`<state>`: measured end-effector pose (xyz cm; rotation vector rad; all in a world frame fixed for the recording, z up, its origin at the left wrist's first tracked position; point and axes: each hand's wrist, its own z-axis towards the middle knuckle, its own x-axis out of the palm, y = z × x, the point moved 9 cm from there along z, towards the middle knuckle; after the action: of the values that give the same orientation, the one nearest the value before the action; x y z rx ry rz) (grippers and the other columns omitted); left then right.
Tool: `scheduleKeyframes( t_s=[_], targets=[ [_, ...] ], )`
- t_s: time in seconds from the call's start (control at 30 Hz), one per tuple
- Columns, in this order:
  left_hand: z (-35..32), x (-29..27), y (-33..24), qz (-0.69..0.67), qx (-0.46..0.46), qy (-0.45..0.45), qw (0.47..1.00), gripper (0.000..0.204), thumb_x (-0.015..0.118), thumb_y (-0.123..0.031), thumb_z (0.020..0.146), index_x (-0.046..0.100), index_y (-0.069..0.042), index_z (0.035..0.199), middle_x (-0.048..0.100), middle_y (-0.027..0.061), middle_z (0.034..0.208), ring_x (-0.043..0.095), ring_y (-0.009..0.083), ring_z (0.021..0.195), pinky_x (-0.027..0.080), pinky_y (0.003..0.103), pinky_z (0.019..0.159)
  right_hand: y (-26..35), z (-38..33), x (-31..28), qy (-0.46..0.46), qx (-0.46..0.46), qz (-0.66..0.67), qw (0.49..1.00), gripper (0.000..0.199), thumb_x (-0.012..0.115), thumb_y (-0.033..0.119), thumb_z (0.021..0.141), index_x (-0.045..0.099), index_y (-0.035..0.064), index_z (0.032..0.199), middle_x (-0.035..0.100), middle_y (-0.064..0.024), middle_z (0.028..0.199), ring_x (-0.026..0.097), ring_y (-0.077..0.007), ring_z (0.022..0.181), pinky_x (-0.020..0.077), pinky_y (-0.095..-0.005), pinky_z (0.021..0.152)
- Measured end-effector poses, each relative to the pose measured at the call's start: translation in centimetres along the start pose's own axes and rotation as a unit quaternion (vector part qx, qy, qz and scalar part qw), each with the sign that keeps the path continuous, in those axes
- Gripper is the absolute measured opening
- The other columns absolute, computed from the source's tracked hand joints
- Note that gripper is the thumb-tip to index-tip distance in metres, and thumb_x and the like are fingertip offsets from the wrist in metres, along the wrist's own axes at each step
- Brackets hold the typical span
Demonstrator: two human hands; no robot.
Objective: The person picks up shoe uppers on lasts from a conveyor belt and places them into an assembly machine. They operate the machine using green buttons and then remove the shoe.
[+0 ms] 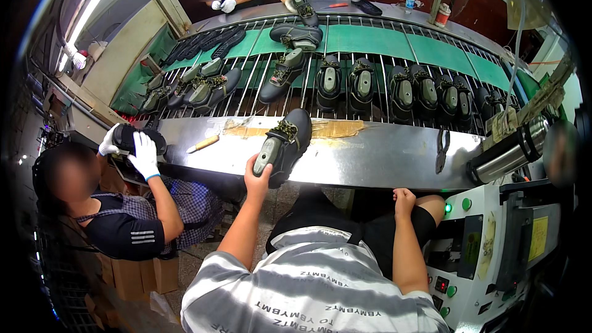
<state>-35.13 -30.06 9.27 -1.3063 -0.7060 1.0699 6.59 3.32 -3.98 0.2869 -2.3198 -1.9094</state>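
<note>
Our left hand (256, 176) grips a black lace-up shoe (291, 147) at its heel end, the thumb and fingers closed on the grey shoe last (267, 153) that fills its opening. The shoe is over the near edge of the metal surface (376, 163), toe pointing away from us; we cannot tell whether it touches. Our right hand (404, 202) is curled into a loose fist near that edge, above our thigh.

On the surface, a wooden-handled knife (203, 143) lies left of the shoe, tan tape (338, 128) sticks behind it, and pincers (442, 150) lie to the right, near a steel flask (512, 153). Beyond, more lasted shoes (361, 84) stand along a rack of metal rods (250, 77), with black soles (209, 43) at its far left. A white-gloved co-worker (126, 222) on our left holds a dark shoe part (128, 138).
</note>
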Motion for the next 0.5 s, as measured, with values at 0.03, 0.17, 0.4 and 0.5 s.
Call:
scheduleKeyframes(
  t_s=[0.03,0.17,0.4,0.5],
  targets=[
    [0.6,-0.5,0.7,-0.003,-0.012,0.026,1.000,0.053,0.065,-0.023,0.084,0.047,0.002,0.128,0.058,0.0130,0.114,0.054,0.0218,0.107,0.040,0.034,0.097,0.9,-0.3,0.3,0.000,-0.028,-0.008,1.000,0.013,0.056,0.002,0.080,0.065,-0.0023,0.072,0.058,-0.0027,0.063,0.051,-0.0086,0.055,0.0407,-0.0219,0.053],
    [7.3,-1.1,-1.9,-0.049,0.042,0.016,0.998,0.039,0.055,-0.028,0.094,0.053,0.000,0.121,0.061,0.0106,0.111,0.056,0.0194,0.107,0.042,0.032,0.093,3.1,-0.5,1.0,-0.008,-0.119,-0.059,0.991,0.008,0.057,0.000,0.080,0.065,-0.0015,0.077,0.059,-0.0015,0.065,0.052,-0.0083,0.057,0.0416,-0.0222,0.055],
    [26.4,6.7,-6.2,-0.098,-0.093,0.068,0.988,0.051,0.058,-0.039,0.090,0.049,-0.005,0.127,0.064,0.0108,0.109,0.059,0.0216,0.103,0.044,0.037,0.090,11.3,5.5,2.7,-0.038,-0.250,-0.271,0.929,0.020,0.061,0.005,0.079,0.064,0.0042,0.099,0.059,-0.0056,0.066,0.057,-0.0183,0.059,0.0466,-0.0316,0.057],
    [35.1,10.6,-3.4,-0.120,-0.162,0.077,0.977,0.058,0.059,-0.041,0.089,0.042,-0.005,0.131,0.061,0.0137,0.115,0.058,0.0251,0.103,0.045,0.039,0.090,13.0,9.5,5.0,-0.041,-0.237,-0.384,0.891,0.035,0.063,0.008,0.080,0.058,0.0057,0.115,0.054,-0.0060,0.064,0.056,-0.0228,0.057,0.0455,-0.0351,0.056]
  ],
)
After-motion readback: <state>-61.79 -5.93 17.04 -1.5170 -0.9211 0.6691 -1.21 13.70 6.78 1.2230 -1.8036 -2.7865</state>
